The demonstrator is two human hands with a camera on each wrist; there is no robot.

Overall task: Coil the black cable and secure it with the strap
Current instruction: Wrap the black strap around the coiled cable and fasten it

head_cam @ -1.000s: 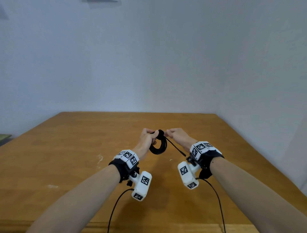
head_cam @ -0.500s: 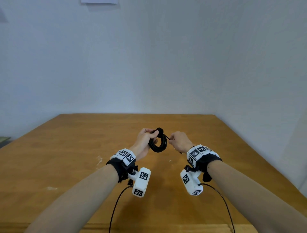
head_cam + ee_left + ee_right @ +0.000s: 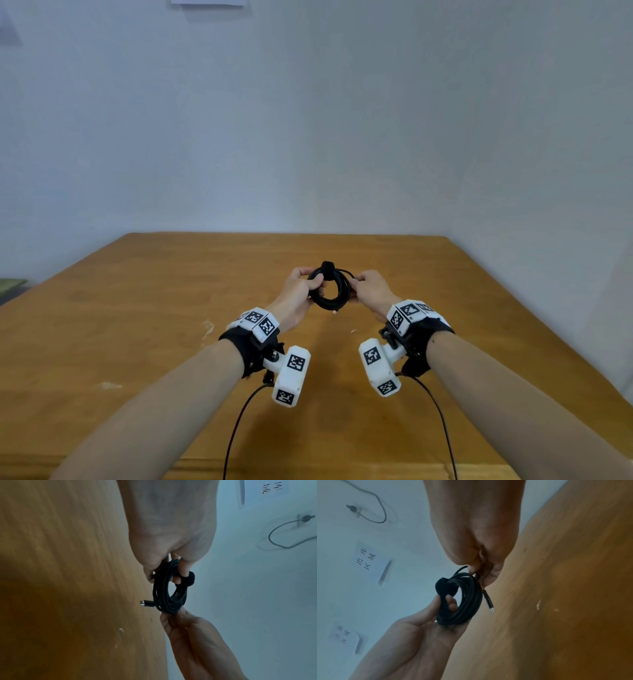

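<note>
A: Nearest to us we see our two forearms, each with a black wristband and a white camera unit (image 3: pixel 291 375) with square markers. A thin wire hangs from each unit toward the table edge.

B: Yes. And past the wrists, what do our hands hold?

A: Both hold the cable (image 3: pixel 330 289), which is wound into a round coil of several loops. We hold it up in the air above the table (image 3: pixel 137 325), between the two hands, and it does not touch the wood.

B: How does the left hand (image 3: pixel 299 291) grip it?

A: Its fingers are curled around the left side of the coil. In the right wrist view one finger (image 3: pixel 451 602) passes through the middle of the ring and the thumb lies on the outside.

B: And the right hand (image 3: pixel 371 289)?

A: It pinches the right side of the coil with thumb and fingertips closed tight on the strands. One plug (image 3: pixel 488 602) with a metal tip sticks out from the coil just below these fingers.

B: Where is the strap (image 3: pixel 327 266)?

A: It sits on the top of the coil, a black fuzzy band wrapped around the strands, beside the left fingertips. We cannot tell if its end is fully pressed down.

B: And behind?

A: A pale wall (image 3: pixel 308 137), with paper notes on it and a grey wire at a socket (image 3: pixel 307 518).
</note>
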